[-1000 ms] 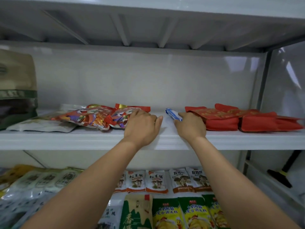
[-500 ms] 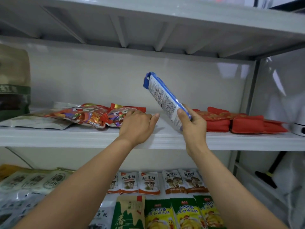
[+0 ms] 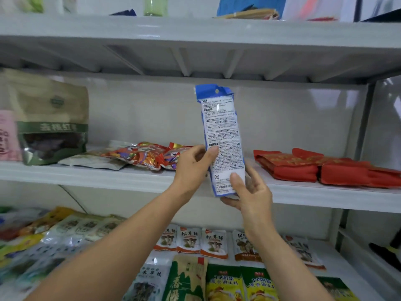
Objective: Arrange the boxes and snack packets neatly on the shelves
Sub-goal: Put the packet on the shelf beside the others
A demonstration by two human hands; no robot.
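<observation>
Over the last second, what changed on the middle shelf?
The blue packet rose from flat on the shelf to upright, lifted by the right hand, which holds its bottom. The left hand left the shelf edge and now pinches the packet's side. Red packets and candy bags stayed put.

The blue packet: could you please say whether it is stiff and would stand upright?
Probably stiff: the packet stands straight above the left hand and right hand gripping it. Tall and narrow, it likely tips on end. Glossy film looks slippery.
</observation>
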